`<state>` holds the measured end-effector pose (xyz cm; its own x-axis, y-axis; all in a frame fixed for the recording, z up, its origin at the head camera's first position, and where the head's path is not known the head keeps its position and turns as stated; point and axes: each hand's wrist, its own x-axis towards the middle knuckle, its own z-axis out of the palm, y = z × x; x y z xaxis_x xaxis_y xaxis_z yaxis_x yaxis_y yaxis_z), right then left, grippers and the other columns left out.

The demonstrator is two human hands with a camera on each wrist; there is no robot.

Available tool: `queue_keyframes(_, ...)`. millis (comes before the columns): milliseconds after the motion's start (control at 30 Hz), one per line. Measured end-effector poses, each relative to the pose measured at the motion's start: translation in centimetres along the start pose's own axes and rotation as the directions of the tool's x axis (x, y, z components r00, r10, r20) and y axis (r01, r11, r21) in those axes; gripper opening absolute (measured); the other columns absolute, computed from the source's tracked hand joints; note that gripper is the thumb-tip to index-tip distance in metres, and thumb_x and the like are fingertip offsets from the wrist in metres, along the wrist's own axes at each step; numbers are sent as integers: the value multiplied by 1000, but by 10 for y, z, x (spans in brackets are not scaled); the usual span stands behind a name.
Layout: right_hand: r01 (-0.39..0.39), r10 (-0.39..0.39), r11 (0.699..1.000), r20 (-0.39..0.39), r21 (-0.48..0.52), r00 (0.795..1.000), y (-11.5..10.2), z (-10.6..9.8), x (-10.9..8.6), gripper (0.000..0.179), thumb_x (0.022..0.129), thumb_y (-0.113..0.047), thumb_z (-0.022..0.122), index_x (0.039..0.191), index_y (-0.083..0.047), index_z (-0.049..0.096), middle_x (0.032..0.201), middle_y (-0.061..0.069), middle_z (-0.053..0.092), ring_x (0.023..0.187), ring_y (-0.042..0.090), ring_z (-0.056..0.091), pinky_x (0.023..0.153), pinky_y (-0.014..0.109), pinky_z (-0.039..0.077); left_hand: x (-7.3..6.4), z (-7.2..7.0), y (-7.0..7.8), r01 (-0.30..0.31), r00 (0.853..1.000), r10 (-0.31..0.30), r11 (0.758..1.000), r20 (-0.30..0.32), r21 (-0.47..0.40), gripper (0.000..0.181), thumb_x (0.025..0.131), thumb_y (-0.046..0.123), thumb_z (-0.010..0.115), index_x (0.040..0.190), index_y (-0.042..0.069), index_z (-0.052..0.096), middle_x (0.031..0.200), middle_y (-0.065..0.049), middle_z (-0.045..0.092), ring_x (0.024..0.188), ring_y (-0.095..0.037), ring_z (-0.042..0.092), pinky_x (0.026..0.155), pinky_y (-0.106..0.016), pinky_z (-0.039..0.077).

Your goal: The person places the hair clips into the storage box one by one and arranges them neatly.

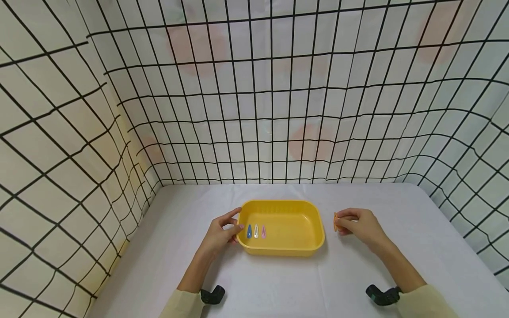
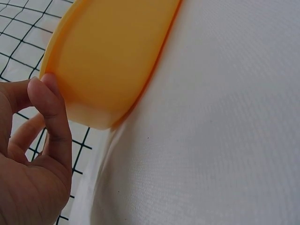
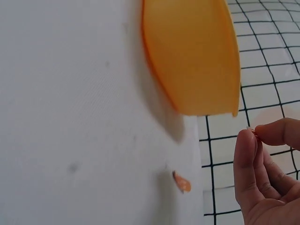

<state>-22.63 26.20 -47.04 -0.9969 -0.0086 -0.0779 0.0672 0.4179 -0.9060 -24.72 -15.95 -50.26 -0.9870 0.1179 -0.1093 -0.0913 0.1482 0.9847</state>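
Observation:
A yellow plastic tray (image 1: 286, 252) stands on the white-covered table. Inside, near its left end, a blue hair clip (image 1: 249, 231), a white hair clip (image 1: 256, 231) and a pink hair clip (image 1: 263, 232) lie in a row. My left hand (image 1: 219, 232) pinches the tray's left rim, thumb on top. To the right of the tray, my right hand (image 1: 359, 226) pinches a small thin hair clip (image 3: 253, 131) between thumb and fingertips, which mostly hide it. Below that hand, an orange hair clip (image 3: 182, 182) lies on the table in the right wrist view.
White cloth (image 1: 278, 287) covers the table. A black wire grid (image 1: 272, 117) with white sheeting behind it rises along the back and both sides. Dark wrist devices show at the left cuff (image 1: 212, 295) and the right cuff (image 1: 382, 295).

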Motion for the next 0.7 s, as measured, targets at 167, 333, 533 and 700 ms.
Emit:
queue_keyframes(167, 12, -14, 999, 29, 44, 999, -15, 11, 3, 39, 99, -17, 70, 124, 11, 62, 100, 13, 73, 80, 16, 73, 73, 28, 64, 0, -1, -1, -10, 1000, 10, 1000, 3, 6, 62, 89, 8, 78, 146, 22, 60, 107, -12, 61, 53, -13, 57, 53, -21, 56)
queue_keyframes(333, 3, -6, 998, 50, 70, 999, -29, 25, 5, 38, 99, -18, 69, 123, 10, 62, 100, 14, 74, 79, 17, 74, 74, 30, 64, 0, 0, 0, -3, 1000, 3, 1000, 3, 8, 61, 89, 9, 78, 146, 22, 60, 107, -11, 61, 54, -13, 57, 54, -22, 56)
queue_keyframes(533, 10, -17, 995, 72, 103, 997, -38, 41, 10, 32, 98, -14, 69, 119, 10, 64, 95, 14, 73, 77, 18, 73, 73, 29, 64, 1, 0, 1, 3, 1000, -3, 1000, 0, 7, 61, 89, 9, 78, 146, 24, 60, 107, -11, 61, 54, -12, 57, 55, -22, 57)
queue_keyframes(700, 19, -32, 991, 99, 130, 995, -43, 55, 13, 28, 98, -10, 68, 116, 11, 64, 92, 14, 72, 78, 21, 73, 72, 29, 64, 1, 0, 0, -10, 1000, 10, 1000, 4, 16, 62, 89, 8, 78, 147, 22, 60, 105, -11, 61, 53, -12, 56, 53, -21, 56)
